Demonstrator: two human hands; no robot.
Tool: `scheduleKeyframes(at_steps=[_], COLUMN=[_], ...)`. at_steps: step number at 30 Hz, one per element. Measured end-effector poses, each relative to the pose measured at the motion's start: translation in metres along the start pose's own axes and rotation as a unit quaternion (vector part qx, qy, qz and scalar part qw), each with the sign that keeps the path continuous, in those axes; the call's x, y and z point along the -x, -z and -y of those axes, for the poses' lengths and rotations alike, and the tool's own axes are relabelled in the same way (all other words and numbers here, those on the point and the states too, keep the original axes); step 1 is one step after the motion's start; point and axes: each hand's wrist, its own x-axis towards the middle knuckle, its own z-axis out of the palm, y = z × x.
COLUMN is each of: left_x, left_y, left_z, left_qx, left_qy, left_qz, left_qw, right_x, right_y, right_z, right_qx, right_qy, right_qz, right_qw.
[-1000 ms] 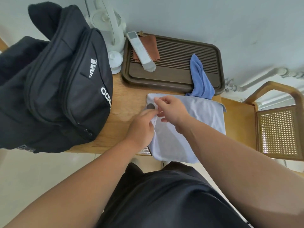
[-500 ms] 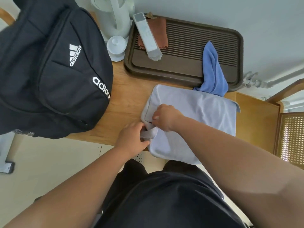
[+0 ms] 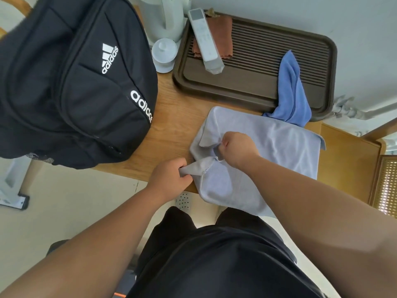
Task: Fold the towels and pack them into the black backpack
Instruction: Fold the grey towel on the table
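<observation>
A pale lilac towel (image 3: 279,151) lies on the wooden table (image 3: 171,125), its near edge hanging over the front. My left hand (image 3: 169,177) pinches a bunched corner of it at the table's edge. My right hand (image 3: 236,149) is closed on a fold of the same towel just beyond. The black backpack (image 3: 71,78) stands at the left end of the table, its zips closed as far as I can see. A darker blue towel (image 3: 292,91) droops from the brown tray onto the table.
The brown slatted tray (image 3: 257,67) at the back holds a white remote (image 3: 204,39) on a rust cloth (image 3: 223,33). A white kettle (image 3: 165,16) and a lidded cup (image 3: 164,54) stand beside it. A wooden chair (image 3: 384,183) is at the right.
Both hands drew back toward the table's front edge with the lilac towel's left corner, which now bunches between them. The view shifted closer to the table.
</observation>
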Motion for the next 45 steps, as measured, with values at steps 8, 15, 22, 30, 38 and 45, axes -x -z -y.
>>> scheduleKeyframes(at_steps=[8,15,22,30,38,45], left_x=[0.027,0.050,0.042,0.024,0.007,-0.005], left_y=[0.047,0.078,0.053,0.013,-0.023,-0.055], left_z=[-0.002,0.002,0.016,-0.010,-0.042,-0.070], left_qx=[0.116,0.029,-0.014,-0.074,-0.095,-0.081], left_qy=[0.052,0.019,0.031,-0.017,-0.016,0.001], left_qz=[-0.090,-0.161,-0.069,0.094,0.215,0.271], left_qw=[0.988,0.986,0.997,0.993,0.972,0.959], right_x=[-0.015,-0.027,-0.022,-0.012,-0.001,0.015], right_y=[0.032,0.036,0.027,0.033,0.044,0.051], right_z=[0.065,0.131,0.113,0.040,-0.013,-0.056], right_qx=[-0.436,-0.473,-0.429,-0.344,-0.327,-0.325], right_qy=[-0.086,-0.056,-0.106,-0.094,-0.051,-0.030], right_qz=[0.016,0.008,-0.046,-0.102,-0.090,-0.106], right_qw=[0.896,0.879,0.896,0.929,0.939,0.939])
